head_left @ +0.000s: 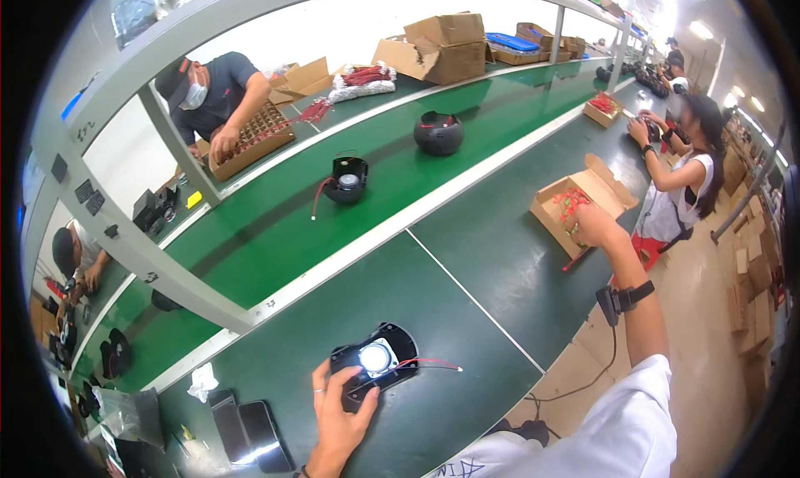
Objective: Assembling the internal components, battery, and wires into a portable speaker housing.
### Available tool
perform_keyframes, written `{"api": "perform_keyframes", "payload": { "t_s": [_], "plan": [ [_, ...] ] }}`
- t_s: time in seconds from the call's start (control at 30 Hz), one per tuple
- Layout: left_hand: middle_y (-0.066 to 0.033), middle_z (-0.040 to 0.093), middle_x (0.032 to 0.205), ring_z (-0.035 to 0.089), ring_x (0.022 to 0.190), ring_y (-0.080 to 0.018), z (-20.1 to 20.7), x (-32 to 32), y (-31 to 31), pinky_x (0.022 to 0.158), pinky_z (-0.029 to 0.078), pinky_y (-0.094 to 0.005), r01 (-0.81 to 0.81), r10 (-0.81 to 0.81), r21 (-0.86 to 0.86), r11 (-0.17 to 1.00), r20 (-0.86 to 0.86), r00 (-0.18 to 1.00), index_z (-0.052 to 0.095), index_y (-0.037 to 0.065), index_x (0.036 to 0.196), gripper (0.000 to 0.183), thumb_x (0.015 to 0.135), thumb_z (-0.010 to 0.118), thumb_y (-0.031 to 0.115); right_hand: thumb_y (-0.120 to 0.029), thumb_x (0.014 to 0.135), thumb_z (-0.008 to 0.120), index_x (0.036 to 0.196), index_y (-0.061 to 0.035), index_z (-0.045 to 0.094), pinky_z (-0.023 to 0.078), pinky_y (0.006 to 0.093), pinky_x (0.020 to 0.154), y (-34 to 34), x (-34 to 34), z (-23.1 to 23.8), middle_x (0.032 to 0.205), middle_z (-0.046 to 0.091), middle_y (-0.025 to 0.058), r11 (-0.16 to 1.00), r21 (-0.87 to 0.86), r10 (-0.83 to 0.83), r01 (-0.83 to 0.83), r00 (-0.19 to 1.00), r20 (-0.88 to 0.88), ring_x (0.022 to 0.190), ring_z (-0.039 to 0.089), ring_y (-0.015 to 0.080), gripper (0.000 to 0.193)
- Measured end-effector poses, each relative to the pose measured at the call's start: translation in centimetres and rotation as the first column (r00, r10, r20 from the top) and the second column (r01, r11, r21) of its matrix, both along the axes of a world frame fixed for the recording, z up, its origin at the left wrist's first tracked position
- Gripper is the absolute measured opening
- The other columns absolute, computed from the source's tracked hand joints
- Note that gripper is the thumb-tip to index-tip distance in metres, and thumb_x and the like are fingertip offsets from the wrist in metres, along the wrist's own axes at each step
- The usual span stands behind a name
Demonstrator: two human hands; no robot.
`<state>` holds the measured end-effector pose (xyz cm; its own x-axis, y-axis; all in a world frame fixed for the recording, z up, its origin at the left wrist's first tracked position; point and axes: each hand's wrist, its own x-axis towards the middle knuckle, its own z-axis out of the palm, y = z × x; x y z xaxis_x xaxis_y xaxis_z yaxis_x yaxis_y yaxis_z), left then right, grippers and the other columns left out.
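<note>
My left hand (340,411) grips the near left edge of a black plastic speaker housing (406,342) on the green worktop, thumb and fingers on its rim. A round speaker (377,358) with a bright white centre sits in the housing. From it a red and black wire pair (429,363) runs right to a small white plug. Away to the right, my right hand (593,226) reaches into an open cardboard box (554,228) of small red-and-green parts (569,203). Its fingertips are hidden there, so whether it holds a part cannot be told.
Beyond a pale rail, a green conveyor (275,236) carries an open black housing (346,182) with a speaker and a round black housing (439,134). Two dark phones (265,432) lie left of my left hand. Co-workers sit across the belt and stand at right. A grey post (142,253) rises at left.
</note>
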<state>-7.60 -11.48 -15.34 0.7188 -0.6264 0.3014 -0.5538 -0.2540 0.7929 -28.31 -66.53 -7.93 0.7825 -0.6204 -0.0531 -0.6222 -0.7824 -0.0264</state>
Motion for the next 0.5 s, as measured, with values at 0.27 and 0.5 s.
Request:
{"api": "perform_keyframes", "payload": {
  "t_s": [0.27,0.5],
  "plan": [
    [-0.0213,0.051,0.144,0.063,0.126,-0.0344,0.0,0.1,0.2,0.101,0.056,-0.0417,-0.021,0.021,-0.008,1.000,-0.016,1.000,0.069,0.006,0.124,0.047,0.081,0.089,0.010,-0.010,0.076,0.082,0.092,-0.0010,0.079,0.058,0.0407,0.078,0.3,0.0,1.3,0.082,0.074,0.0130,0.999,0.038,0.020,-0.030,0.971,0.238,0.081,0.073,0.0266,0.019],
    [-0.0271,0.048,0.148,0.061,0.128,-0.0417,0.5,-0.7,-1.2,0.106,0.053,-0.0475,0.007,-0.010,0.056,0.998,0.048,0.999,0.067,0.011,0.137,0.058,0.085,0.090,0.021,-0.030,0.110,0.060,0.154,-0.0009,0.051,0.057,0.0330,0.087,-12.7,-7.8,-7.1,0.138,0.062,0.0138,0.926,0.375,-0.345,0.046,0.509,0.788,0.114,0.067,0.0200,0.053]
  ]
}}
